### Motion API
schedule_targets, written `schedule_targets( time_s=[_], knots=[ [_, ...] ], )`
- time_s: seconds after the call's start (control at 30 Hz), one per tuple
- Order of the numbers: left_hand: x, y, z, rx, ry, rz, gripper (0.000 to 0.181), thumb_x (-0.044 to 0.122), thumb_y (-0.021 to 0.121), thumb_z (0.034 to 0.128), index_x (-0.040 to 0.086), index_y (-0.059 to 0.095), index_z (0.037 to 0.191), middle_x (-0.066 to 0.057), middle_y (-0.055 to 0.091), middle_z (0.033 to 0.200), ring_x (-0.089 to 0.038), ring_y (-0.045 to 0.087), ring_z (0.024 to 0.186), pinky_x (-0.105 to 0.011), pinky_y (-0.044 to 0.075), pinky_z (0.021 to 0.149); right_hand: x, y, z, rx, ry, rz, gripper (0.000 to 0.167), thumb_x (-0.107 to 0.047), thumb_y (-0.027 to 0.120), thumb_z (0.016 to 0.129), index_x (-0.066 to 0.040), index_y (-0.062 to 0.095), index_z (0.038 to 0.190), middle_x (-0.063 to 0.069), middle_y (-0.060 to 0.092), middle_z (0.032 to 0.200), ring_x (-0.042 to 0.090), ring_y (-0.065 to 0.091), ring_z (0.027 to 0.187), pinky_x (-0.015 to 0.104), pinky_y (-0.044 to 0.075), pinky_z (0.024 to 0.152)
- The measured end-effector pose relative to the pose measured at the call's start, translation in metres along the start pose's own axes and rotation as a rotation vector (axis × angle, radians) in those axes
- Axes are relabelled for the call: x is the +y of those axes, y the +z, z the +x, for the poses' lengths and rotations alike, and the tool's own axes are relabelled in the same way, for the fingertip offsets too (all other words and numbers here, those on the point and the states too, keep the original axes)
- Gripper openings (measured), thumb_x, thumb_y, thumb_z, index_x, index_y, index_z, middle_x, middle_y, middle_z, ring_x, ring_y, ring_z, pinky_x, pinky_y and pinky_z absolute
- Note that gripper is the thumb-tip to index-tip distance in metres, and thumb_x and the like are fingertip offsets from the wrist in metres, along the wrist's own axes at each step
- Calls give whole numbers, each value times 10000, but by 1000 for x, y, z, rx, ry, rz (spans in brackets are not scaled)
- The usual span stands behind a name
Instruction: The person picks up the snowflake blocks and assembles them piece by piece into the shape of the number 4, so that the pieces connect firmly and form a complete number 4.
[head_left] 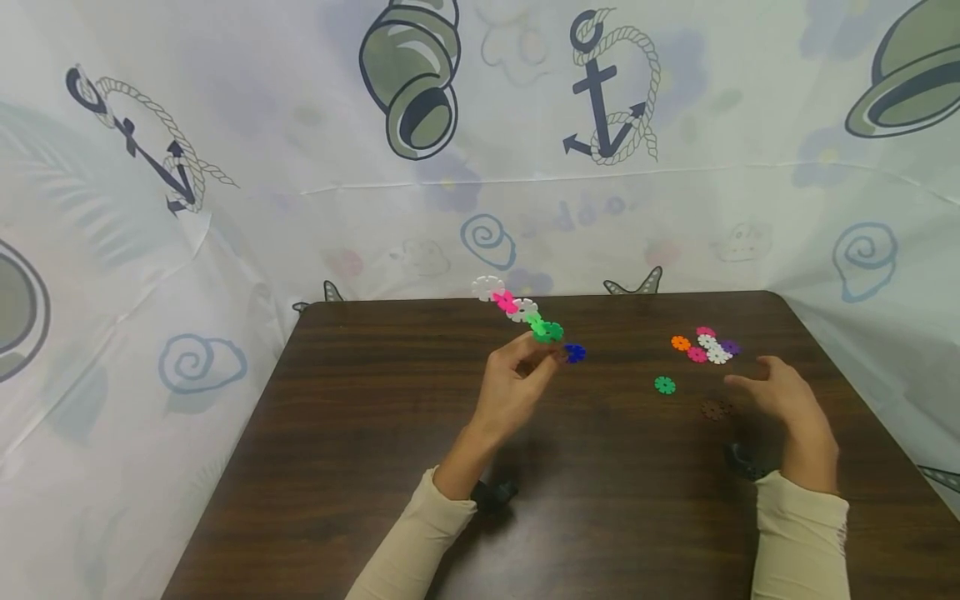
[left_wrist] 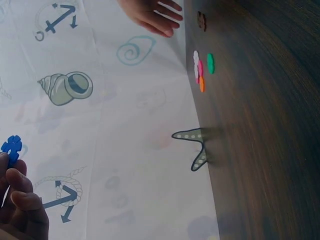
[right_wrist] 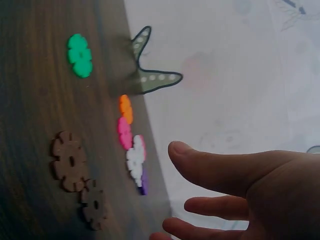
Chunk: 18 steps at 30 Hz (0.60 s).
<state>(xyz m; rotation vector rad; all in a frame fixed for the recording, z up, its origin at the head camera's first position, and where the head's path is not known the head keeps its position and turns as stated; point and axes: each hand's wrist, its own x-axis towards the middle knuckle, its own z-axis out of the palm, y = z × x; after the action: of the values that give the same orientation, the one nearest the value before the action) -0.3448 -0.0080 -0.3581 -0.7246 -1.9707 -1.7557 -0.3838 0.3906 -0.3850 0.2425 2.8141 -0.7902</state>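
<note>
My left hand (head_left: 510, 387) pinches one end of a chain of joined notched discs, raised over the table. The chain runs up and left: a blue disc (head_left: 575, 353), green discs (head_left: 550, 332), a white disc (head_left: 522, 310), a pink disc (head_left: 506, 302) and a whitish disc (head_left: 487, 288). In the left wrist view the blue disc (left_wrist: 12, 146) stands above the fingertips. My right hand (head_left: 787, 404) holds nothing, its thumb and fingers spread above the table, near the loose discs. In the right wrist view, brown discs (right_wrist: 70, 161) lie left of the hand (right_wrist: 240, 195).
Loose discs lie on the table (head_left: 360, 433) at the right: an orange disc (head_left: 680, 342), pink, white and purple discs (head_left: 731, 347) grouped together, a green disc (head_left: 664, 385) and brown discs (head_left: 716, 409). A patterned cloth (head_left: 300, 125) hangs behind the table.
</note>
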Motion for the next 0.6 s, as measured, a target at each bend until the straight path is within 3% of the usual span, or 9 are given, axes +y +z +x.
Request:
schedule_targets(
  time_s=[0.13,0.3,0.6],
  knots=[
    [0,0,0,0,0,0,101,60,714,949,43,765,1035,-137,742,957,-37,585,685,-194,488,575,1,4,4,-59,9,0,951,-506,508,1043,242,130,1494,525,252,1459,681,331,1322,754,354,1084],
    [1,0,0,-8,1,5,97,57,706,953,44,764,1029,-122,745,975,-29,598,702,-192,497,585,0,9,8,-131,-34,-46,911,-461,549,1038,254,189,1473,527,299,1437,675,383,1293,737,387,1066],
    [1,0,0,-9,-10,20,102,75,702,957,55,766,1034,-101,752,976,-26,609,713,-195,504,593,-2,19,11,-163,-165,-84,834,-386,646,999,214,291,1458,509,368,1435,661,439,1287,717,429,1034]
  ],
)
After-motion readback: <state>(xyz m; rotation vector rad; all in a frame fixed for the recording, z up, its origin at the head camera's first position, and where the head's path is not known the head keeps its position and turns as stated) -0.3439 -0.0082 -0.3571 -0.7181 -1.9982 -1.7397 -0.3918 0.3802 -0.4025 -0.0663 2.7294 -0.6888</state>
